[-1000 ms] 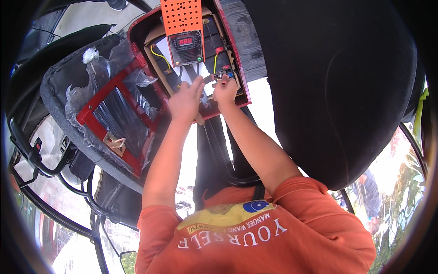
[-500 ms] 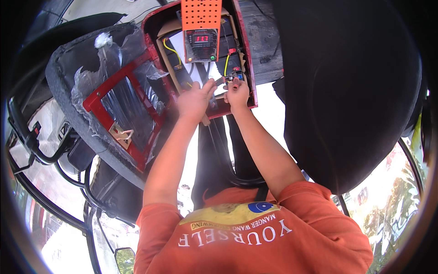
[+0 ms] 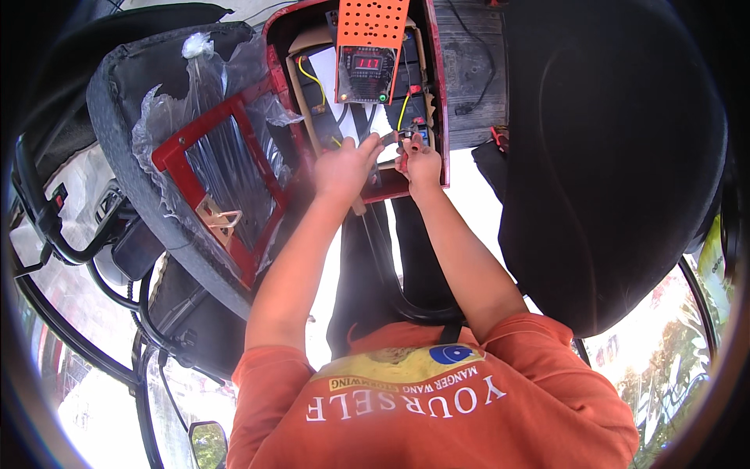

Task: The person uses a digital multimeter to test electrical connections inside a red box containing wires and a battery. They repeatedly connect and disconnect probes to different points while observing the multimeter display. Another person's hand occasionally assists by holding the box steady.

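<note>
Head view, and the right hand (image 3: pixel 422 166) is closed around a red-handled metal clamp (image 3: pixel 416 141) at the near right corner of the red metal box (image 3: pixel 443 102)! Left hand (image 3: pixel 344 168) curls alongside, its hold unclear. Orange perforated tester (image 3: pixel 371 35) looms beyond. A loose squeeze could let the clamp slip, perhaps shorting neighbouring terminals.

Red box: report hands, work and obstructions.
Right hand closed on red-handled clamp over red box. Left hand close beside, grip unclear. Orange meter blocks view of part of box.
</note>
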### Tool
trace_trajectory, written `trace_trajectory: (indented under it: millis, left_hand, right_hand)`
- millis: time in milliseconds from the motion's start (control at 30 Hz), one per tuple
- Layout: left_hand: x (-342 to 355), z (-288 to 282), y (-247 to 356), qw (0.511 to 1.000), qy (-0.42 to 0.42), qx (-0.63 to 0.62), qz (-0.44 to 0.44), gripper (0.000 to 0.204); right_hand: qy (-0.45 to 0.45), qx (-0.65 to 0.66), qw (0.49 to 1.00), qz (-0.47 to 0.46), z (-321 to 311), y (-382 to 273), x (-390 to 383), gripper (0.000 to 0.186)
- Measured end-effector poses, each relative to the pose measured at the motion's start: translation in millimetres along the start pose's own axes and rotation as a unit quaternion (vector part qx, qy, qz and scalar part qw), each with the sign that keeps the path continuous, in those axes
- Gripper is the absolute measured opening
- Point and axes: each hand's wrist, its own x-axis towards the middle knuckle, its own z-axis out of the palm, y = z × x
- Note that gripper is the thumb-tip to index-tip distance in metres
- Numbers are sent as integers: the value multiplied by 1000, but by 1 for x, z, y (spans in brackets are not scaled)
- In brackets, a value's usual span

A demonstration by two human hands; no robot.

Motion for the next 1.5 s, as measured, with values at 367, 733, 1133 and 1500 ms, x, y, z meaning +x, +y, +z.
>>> trace_trajectory:
  millis: [367,733,1133,1500]
  left_hand:
    - [5,0,-5,1000,-9,-8,-1,29]
    - [-5,50,-25,995,56,-84,-16,28]
    - [-5,44,-19,1000,-20,9,-3,19]
    - [-4,91,-31,998,39,-45,33,17]
  right_hand:
    - [124,-105,974,-159,-9,6,-30,20]
    - [-127,-218,888,-385,88,-66,-110,26]
    - [44,-127,991,13,148,-32,-10,64]
    - [222,-141,963,57,176,-19,21,53]
